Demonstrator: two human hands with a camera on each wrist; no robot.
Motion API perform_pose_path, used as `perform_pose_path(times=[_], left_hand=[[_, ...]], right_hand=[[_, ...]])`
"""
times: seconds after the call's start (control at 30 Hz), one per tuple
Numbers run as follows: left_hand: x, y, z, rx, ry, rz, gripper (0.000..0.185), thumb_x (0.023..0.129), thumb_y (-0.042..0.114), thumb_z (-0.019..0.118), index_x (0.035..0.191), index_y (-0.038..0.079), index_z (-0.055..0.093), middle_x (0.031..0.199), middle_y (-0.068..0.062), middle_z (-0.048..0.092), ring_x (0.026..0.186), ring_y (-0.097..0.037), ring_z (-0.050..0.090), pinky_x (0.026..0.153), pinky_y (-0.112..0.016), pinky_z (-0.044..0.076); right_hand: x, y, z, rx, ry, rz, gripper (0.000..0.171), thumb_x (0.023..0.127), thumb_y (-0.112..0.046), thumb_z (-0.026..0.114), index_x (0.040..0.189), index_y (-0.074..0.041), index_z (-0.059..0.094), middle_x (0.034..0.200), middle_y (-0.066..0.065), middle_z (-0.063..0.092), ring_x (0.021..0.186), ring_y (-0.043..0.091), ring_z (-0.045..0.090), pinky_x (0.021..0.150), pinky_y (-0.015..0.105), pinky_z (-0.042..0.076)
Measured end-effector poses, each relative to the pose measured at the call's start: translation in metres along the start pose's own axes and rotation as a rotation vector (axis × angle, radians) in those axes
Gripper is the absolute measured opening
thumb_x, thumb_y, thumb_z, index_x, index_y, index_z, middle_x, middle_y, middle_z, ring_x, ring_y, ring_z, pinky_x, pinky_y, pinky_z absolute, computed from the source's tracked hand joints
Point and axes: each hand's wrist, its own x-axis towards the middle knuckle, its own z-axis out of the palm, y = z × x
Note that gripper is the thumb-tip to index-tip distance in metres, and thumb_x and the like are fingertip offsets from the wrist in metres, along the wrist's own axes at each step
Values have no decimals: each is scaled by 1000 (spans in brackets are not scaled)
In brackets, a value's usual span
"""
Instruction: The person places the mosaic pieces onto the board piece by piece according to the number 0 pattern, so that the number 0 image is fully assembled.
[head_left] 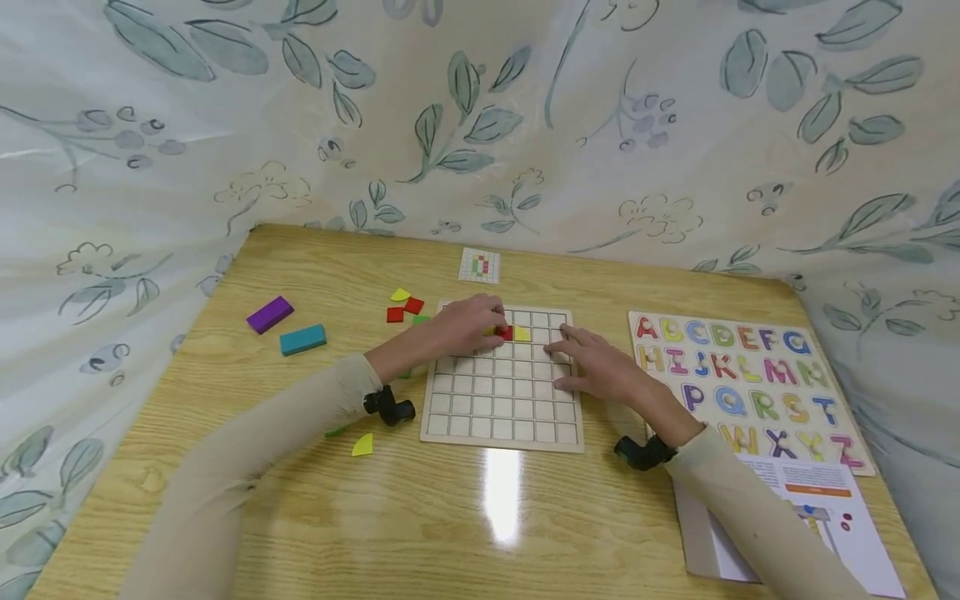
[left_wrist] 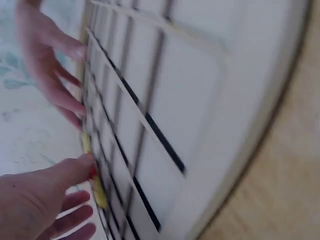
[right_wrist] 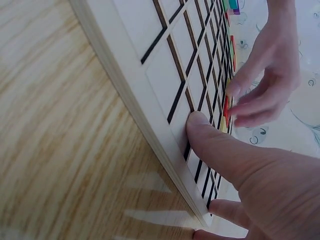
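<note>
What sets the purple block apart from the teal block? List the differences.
The purple block is purple and lies slanted; the teal block is teal and lies nearly level. The purple one sits farther from the person and nearer the table's left edge; the teal sits closer to the grid board. Both are flat oblong blocks, untouched by either hand.

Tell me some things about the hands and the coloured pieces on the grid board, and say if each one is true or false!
1. The left hand has its fingers on a red piece on the grid board. True.
2. The right hand is lifting the alphabet puzzle. False: it rests flat on the grid board's right side.
3. A yellow piece sits right beside the red piece. True.
4. The purple block lies on the grid board. False: it lies on the table, left of the board, next to the teal block.
5. Nearly every square of the board is filled. False: most squares are bare.
</note>
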Motion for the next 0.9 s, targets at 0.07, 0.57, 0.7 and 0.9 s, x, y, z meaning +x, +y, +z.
perform_pose_path(times=[0.07, 0.57, 0.7, 0.9], left_hand=[[-14, 3, -1, -18, 30, 20, 23, 94, 30, 64, 108, 15, 72, 123, -5, 60, 115, -20, 54, 89, -32, 53], [-164, -22, 4, -130, 311, -117, 26, 87, 21, 73, 110, 11, 71, 112, -3, 67, 106, -20, 62, 89, -38, 54], [-174, -30, 1, -126, 334, -148, 29, 86, 22, 74, 112, 10, 71, 112, -3, 67, 106, -21, 62, 89, -39, 55], [-173, -39, -6, -148, 316, -179, 29, 88, 21, 72, 114, 9, 69, 114, -6, 66, 108, -24, 62, 89, -42, 55]], right_hand=[[1, -1, 1, -1, -4, 1, 54, 88, -31, 70, 137, -15, 54, 156, 24, 27, 142, 48, 28, 109, 63, 33], [-4, -1, -3, -14, 11, 17, 54, 89, -29, 70, 137, -14, 53, 156, 25, 27, 141, 49, 27, 109, 65, 31], [-3, 0, -1, -11, 12, 9, 54, 88, -30, 70, 137, -14, 53, 156, 25, 28, 141, 49, 28, 109, 65, 31], [-1, -3, 2, -4, 15, 3, 54, 89, -31, 70, 137, -15, 53, 156, 25, 28, 141, 50, 28, 108, 65, 32]])
